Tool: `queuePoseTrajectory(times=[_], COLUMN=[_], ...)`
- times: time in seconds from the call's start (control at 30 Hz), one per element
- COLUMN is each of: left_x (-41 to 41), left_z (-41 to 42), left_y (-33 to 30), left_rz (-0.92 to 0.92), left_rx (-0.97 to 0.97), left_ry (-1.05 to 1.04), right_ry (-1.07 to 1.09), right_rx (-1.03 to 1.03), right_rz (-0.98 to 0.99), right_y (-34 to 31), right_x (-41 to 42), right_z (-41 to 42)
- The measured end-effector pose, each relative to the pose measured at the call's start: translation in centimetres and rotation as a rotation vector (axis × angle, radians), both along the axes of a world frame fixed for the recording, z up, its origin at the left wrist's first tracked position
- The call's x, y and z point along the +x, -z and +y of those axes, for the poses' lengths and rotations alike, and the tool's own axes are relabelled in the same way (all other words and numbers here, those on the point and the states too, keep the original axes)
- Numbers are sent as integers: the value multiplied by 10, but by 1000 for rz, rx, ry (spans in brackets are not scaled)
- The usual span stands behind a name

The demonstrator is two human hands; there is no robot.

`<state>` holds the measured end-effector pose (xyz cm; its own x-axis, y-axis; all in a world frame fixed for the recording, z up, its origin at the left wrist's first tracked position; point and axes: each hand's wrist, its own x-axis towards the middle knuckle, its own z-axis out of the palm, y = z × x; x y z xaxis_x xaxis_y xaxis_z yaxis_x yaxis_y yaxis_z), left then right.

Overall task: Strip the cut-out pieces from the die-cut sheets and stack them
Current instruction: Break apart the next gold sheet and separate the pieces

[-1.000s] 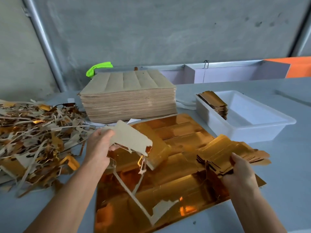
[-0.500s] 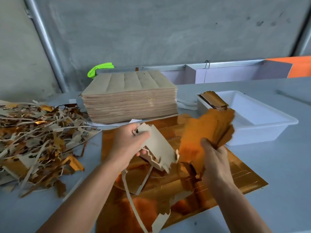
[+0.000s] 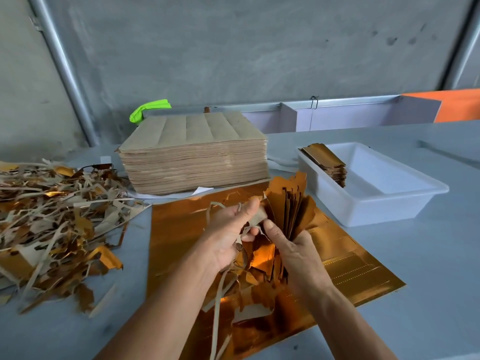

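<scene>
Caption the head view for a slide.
Left hand and right hand gather gold cut-outs over a die-cut sheet, scrap pile beside.

Soft, even daylight, fairly bright, with only faint shadows on the desk [image 3: 415, 268]. The gold sheet [image 3: 350, 268] throws orange glare near the hands. Wide-angle bending curves the pipe [image 3: 65, 74] at the left edge. Focus is slightly soft throughout.

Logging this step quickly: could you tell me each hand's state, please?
Left hand: holding waste strips.
Right hand: holding the bundle of cut-out pieces.
</scene>
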<state>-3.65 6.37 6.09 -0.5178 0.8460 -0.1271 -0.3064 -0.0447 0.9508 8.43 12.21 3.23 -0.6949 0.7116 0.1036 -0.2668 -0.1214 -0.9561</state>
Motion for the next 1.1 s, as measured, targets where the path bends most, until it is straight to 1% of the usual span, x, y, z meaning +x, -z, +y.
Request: queuePoseTrajectory(times=[0.07, 0.13, 0.23, 0.33, 0.4, 0.5, 0.63, 0.8, 0.87, 0.93, 0.97, 1.03, 1.1], left_x=[-1, -1, -9, -28, -41, -58, -80, -109, -118, -117, -111, -91, -62], left_z=[-1, -1, -8, -27, -40, -55, -66, -79, -86, -88, -87, -80, -71], left_y=[1, 1, 1, -1, -1, 2, 8, 17, 18, 17, 16, 17, 18], left_rz=[-1, 24, 87, 176, 252, 317, 463, 758, 897, 1053, 1121, 1234, 1271], left_rx=[14, -14, -62, -100, -163, -251, -335, -428, -513, -596, -618, -625, -609], left_ry=[62, 82, 25, -53, -142, -296, -520, -789, -855, -814, -732, -490, -244], right_ry=[9, 34, 48, 140, 189, 268, 344, 433, 456, 454, 449, 443, 435], right_rx=[-81, -131, -192, -268, -319, -458, -562, -632, -640, -655, -666, -700, -729], right_rz=[-15, -32, -62, -105, -100, -94, -58, -47, -20, 22, 37, 64, 93], right_y=[3, 5, 8, 12, 14, 15, 11, 10, 12, 14, 14, 13, 12], right_x=[-1, -3, -1, 9, 16, 21, 24, 30, 29, 26, 24, 16, 8], right_z=[3, 6, 10, 23, 32, 41, 48, 59, 58, 57, 56, 54, 51])
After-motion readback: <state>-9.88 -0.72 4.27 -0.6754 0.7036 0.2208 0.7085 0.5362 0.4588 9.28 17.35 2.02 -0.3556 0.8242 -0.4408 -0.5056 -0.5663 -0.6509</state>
